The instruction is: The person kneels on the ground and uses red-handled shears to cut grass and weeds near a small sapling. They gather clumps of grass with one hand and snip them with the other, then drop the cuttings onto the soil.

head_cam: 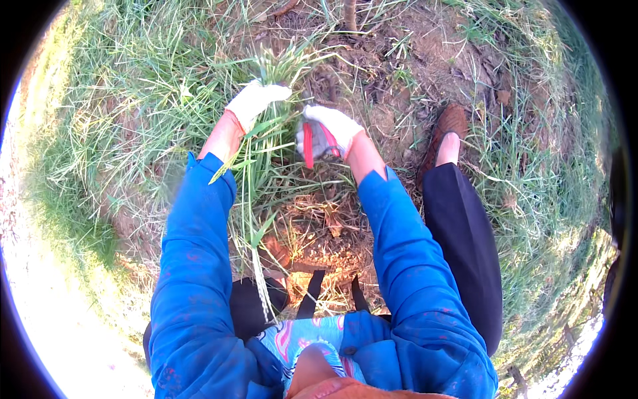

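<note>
My left hand (257,102), in a white glove, is closed around a bunch of long green grass (269,144) whose stems trail down past my left forearm. Close beside it on the right, my right hand (329,130), in a white and grey glove, grips the red handles of a hand tool (308,144) that looks like pruning shears. The tool's blades are blurred near the grass and cannot be made out clearly. Both hands are held over the ground in front of me.
Grass (164,95) grows thickly on the left and right. Bare soil with dry leaves (384,114) lies ahead, with a thin woody stem (350,15) at the top. My brown shoe (448,122) is on the right. Loose orange soil (334,259) lies between my legs.
</note>
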The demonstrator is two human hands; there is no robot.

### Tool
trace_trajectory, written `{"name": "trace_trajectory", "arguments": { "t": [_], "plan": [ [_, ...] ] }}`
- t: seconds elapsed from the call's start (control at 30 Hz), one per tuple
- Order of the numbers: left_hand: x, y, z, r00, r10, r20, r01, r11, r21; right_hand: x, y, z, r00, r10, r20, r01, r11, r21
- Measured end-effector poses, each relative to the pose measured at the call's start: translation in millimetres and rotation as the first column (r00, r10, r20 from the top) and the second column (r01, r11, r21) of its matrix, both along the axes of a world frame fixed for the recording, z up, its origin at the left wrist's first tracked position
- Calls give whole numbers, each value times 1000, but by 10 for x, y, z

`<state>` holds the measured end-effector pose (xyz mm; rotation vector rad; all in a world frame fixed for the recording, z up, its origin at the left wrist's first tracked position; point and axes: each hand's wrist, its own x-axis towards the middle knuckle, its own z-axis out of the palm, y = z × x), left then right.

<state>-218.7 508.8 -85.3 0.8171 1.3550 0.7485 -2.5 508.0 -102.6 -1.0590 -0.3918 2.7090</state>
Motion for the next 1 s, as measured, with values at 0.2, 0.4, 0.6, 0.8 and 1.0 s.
{"name": "trace_trajectory", "arguments": {
  "t": [0.2, 0.4, 0.6, 0.8, 1.0],
  "plan": [
    [-139, -128, 91, 998, -7, 66, 11, 998, -64, 121, -289, 371, 952, -291, -95, 296, 954, 53],
    [-214, -95, -8, 998, -7, 57, 8, 1000, -22, 574, -129, 155, 966, -240, -100, 245, 968, 50],
    [-105, -93, 102, 999, -49, 25, 49, 999, -15, 479, 557, 41, 946, -297, 129, 277, 949, 152],
    [-362, -178, -30, 996, -61, 65, 60, 998, 9, 539, 388, 228, 993, -118, 11, 117, 991, 68],
    [-275, -176, 5, 985, -171, 21, 167, 980, 111, 324, 770, -134, 1000, 18, 13, -20, 987, 157]
  ]
}}
